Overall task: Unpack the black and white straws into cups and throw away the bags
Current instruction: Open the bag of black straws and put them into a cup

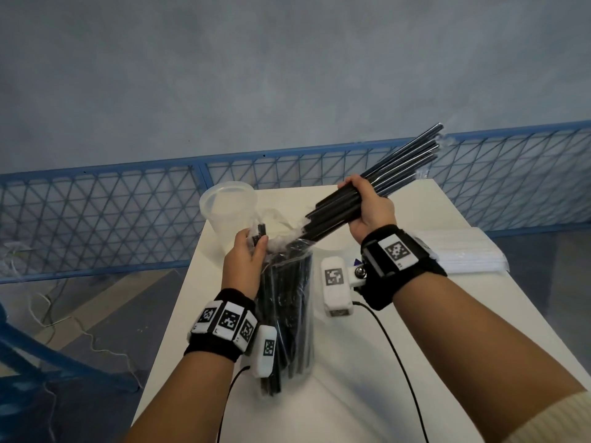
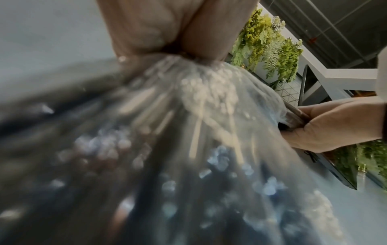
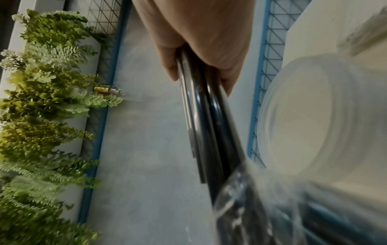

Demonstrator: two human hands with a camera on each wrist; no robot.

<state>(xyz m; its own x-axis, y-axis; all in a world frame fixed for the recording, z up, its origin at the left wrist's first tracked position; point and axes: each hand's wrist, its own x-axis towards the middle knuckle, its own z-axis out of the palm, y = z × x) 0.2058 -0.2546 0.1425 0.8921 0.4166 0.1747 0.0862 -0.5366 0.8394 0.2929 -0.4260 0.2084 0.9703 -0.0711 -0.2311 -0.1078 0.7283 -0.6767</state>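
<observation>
A clear plastic bag of black straws stands on the white table. My left hand pinches the bag's bunched top. My right hand grips a bundle of black straws that slants up to the right, its lower ends still inside the bag's mouth. The same bundle runs down from my right hand in the right wrist view. An empty clear plastic cup stands at the table's far left corner, just behind the bag; it shows as the cup beside the bundle.
A flat pack of white straws lies at the table's right edge. A blue mesh fence runs behind and left of the table. Cables trail from both wrist cameras over the near tabletop. Green plants hang beyond the fence.
</observation>
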